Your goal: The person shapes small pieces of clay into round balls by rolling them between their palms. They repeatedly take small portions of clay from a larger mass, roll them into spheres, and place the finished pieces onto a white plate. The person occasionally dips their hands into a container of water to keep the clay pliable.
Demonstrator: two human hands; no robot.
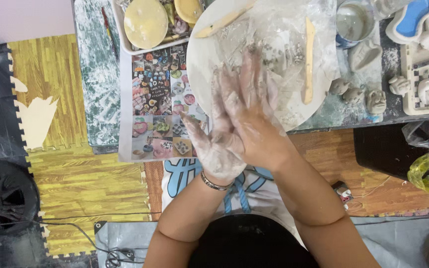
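Whatever lies between the two palms is hidden, since the right hand (254, 116) is laid flat over the left hand (219, 144) and covers most of it; there may be a lump of clay pressed between them, but nothing of it shows. Both hands are smeared with pale grey clay. The right hand's fingers (251, 74) are stretched out straight and close together, pointing away from the body over the near edge of the round white board (199, 54), whose far rim is cut off by the top of the frame. The left hand's fingers (219, 92) are also straight, fanned a little wider, with the thumb (190, 125) sticking out to the left, and a thin bracelet (213, 183) circles that wrist. A crumpled sheet of clear plastic (284, 30) covers the board, and what it wraps is hard to make out. Two wooden modelling tools rest on it: one upright stick (309, 59) at the right and one slanted stick (224, 20) at the top. Just right of the board stand three small grey clay figures (356, 94). A printed picture sheet (162, 99) lies left of the hands, and a cup of cloudy water (353, 22) sits behind the board.
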